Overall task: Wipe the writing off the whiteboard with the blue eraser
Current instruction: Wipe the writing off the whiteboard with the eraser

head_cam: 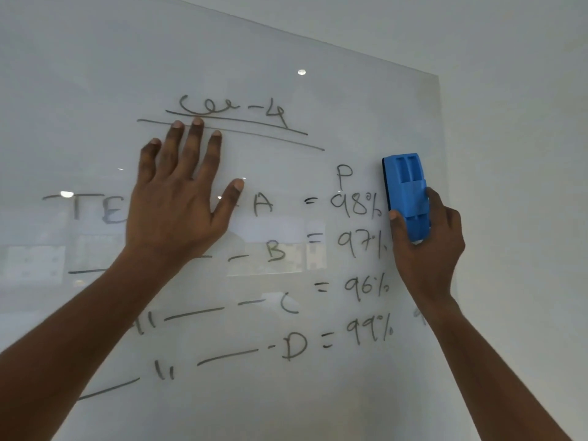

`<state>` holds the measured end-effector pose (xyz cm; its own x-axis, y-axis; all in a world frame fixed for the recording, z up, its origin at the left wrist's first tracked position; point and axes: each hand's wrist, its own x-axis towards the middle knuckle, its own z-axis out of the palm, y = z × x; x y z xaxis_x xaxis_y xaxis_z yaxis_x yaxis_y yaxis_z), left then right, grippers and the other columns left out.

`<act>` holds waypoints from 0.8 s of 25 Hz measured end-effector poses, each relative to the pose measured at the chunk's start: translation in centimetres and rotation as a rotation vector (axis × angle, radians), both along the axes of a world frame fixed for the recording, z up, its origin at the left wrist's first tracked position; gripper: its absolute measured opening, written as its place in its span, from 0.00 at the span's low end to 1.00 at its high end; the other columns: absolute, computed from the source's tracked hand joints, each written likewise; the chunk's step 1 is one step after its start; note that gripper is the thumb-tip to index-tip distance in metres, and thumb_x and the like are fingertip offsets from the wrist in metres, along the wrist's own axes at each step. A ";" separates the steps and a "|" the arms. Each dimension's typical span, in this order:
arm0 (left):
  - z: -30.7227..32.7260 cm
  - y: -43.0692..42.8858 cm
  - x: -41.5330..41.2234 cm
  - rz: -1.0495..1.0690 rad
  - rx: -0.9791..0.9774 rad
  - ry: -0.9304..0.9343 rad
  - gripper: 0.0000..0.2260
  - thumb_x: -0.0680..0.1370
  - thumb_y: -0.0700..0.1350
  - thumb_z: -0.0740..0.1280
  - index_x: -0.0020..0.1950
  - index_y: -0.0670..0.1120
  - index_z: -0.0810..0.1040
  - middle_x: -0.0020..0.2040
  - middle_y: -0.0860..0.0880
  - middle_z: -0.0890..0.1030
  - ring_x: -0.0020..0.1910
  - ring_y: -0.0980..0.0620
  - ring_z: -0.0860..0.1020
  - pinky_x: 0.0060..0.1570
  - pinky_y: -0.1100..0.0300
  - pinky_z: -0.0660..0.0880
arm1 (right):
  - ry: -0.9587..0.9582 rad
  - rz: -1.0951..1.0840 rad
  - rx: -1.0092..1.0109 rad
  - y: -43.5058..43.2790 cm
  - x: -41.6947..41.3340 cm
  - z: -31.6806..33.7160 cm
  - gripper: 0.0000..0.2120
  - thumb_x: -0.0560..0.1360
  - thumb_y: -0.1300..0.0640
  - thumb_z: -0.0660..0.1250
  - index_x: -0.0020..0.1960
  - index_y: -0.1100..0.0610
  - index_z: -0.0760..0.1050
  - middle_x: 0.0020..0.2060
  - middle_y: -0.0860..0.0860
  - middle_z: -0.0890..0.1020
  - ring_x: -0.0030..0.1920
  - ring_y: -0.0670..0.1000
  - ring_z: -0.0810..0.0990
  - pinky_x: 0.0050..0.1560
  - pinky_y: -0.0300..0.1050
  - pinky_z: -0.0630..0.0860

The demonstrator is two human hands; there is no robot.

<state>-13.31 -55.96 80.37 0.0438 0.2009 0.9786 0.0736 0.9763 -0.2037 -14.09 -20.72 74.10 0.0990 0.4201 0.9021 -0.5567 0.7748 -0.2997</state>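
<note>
A glossy whiteboard (286,58) fills most of the view. Dark marker writing (356,205) covers it: an underlined heading at the top, then rows with letters A to D and percentages. My right hand (426,249) grips the blue eraser (405,192), which stands upright with its dark pad against the board, just right of the "98%". My left hand (181,192) lies flat on the board with its fingers spread, fingertips at the heading's underline. It hides part of the first row's word.
The board's right edge (440,138) runs just right of the eraser, with plain white wall (525,122) beyond it. Bright ceiling-light reflections (301,72) show on the glossy surface.
</note>
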 end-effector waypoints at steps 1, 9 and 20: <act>0.0 0.1 0.0 0.000 0.001 0.006 0.35 0.87 0.64 0.48 0.88 0.42 0.58 0.87 0.38 0.58 0.86 0.35 0.57 0.83 0.36 0.52 | -0.002 -0.004 -0.010 0.4 0.0 0.1 0.29 0.80 0.48 0.72 0.77 0.57 0.69 0.59 0.58 0.77 0.57 0.56 0.78 0.55 0.48 0.78; 0.2 -0.1 -0.2 -0.027 -0.012 0.042 0.35 0.86 0.63 0.51 0.86 0.41 0.60 0.86 0.36 0.60 0.85 0.32 0.59 0.81 0.35 0.54 | 0.002 -0.027 -0.068 2.7 -0.4 0.8 0.29 0.81 0.47 0.70 0.78 0.57 0.67 0.59 0.58 0.76 0.57 0.57 0.77 0.56 0.55 0.80; 0.1 -0.1 -0.4 -0.060 -0.006 0.053 0.35 0.86 0.62 0.51 0.86 0.40 0.61 0.85 0.36 0.61 0.84 0.32 0.60 0.80 0.35 0.56 | -0.081 -0.093 -0.213 5.5 -2.9 1.9 0.27 0.83 0.48 0.66 0.78 0.56 0.67 0.61 0.61 0.76 0.60 0.62 0.74 0.58 0.49 0.70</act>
